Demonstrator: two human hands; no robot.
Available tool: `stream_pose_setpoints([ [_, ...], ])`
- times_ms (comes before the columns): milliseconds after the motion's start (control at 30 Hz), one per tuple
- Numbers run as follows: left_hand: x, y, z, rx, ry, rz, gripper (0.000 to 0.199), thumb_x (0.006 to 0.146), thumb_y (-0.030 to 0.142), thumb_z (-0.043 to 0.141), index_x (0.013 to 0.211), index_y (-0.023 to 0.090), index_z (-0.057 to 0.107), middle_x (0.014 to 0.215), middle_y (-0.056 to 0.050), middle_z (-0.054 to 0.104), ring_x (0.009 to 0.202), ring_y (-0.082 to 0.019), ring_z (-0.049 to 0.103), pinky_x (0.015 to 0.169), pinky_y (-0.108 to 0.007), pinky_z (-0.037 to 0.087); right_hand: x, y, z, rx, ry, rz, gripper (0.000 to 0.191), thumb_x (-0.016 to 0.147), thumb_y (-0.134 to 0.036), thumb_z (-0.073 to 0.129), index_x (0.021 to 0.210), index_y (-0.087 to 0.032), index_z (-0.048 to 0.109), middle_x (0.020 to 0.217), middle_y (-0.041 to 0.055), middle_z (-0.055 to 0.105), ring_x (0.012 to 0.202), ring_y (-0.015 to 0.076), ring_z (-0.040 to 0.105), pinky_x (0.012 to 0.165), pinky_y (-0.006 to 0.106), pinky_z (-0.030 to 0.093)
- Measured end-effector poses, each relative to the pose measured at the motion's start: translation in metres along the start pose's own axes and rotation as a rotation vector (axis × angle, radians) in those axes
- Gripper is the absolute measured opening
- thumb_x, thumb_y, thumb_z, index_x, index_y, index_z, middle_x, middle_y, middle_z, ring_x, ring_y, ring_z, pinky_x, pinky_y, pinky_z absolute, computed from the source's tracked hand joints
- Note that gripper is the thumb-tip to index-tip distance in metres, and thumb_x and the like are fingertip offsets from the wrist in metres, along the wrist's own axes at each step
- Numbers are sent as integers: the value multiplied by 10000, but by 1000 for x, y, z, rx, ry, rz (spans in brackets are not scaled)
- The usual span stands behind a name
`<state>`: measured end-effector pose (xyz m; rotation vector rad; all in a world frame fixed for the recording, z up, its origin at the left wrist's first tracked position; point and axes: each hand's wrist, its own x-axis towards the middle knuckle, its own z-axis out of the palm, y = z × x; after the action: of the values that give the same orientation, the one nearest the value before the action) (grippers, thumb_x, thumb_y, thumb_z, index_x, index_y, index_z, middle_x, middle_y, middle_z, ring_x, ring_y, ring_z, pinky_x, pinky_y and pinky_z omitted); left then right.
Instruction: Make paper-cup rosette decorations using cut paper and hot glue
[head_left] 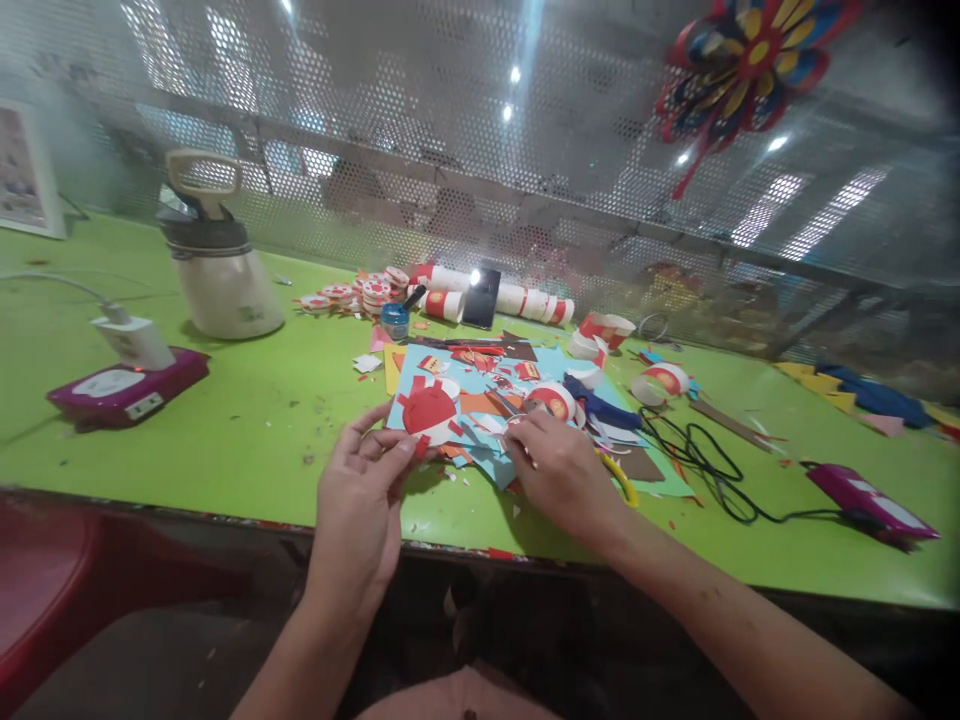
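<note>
My left hand (367, 460) pinches the lower left edge of a red and white round paper cutout (430, 410) with small tabs around its rim. The cutout is held just over the near side of light blue paper sheets. My right hand (559, 465) is closed over the pile of paper scraps (487, 430); what its fingers grip is hidden. Beyond it lie a cut piece of red and white paper cup (551, 400) and a dark blue glue gun (604, 408). A yellow scissor-like handle (621, 478) shows beside my right wrist.
Behind the scraps are a row of stacked paper cups (517, 298), a phone (482, 298), a blue jar (394, 321) and several round cutouts (367, 292). A pump sprayer (221, 270) and purple power strip (131, 390) stand left. Black cable (705, 455) coils right.
</note>
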<state>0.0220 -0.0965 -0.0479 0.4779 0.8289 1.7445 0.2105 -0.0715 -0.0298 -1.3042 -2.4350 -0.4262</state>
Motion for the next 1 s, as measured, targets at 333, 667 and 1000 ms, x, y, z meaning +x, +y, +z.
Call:
stream_pose_setpoints([
  [333,-3,-11,12,-29,-22,0,536,622,88,768,1101,151,536,686,43,655,684,-120,654,746,-255,510,24,-35,-34,72,329,-150,249,915,-63,451,737,-137,609,744,88,575,712,206,503,629,327,387],
  [667,-3,-5,11,-8,-21,-12,566,599,79,768,1112,136,533,646,40,651,645,-108,622,697,-224,493,18,-35,-24,-66,172,-364,281,936,-65,385,797,-130,620,740,82,537,697,222,427,578,345,323],
  [1000,-6,-6,13,-10,-68,-68,570,590,49,758,1101,139,522,619,57,640,605,-101,622,660,-205,511,12,-29,-27,-29,95,-408,272,932,-62,394,901,-83,663,808,124,577,755,247,461,631,363,402],
])
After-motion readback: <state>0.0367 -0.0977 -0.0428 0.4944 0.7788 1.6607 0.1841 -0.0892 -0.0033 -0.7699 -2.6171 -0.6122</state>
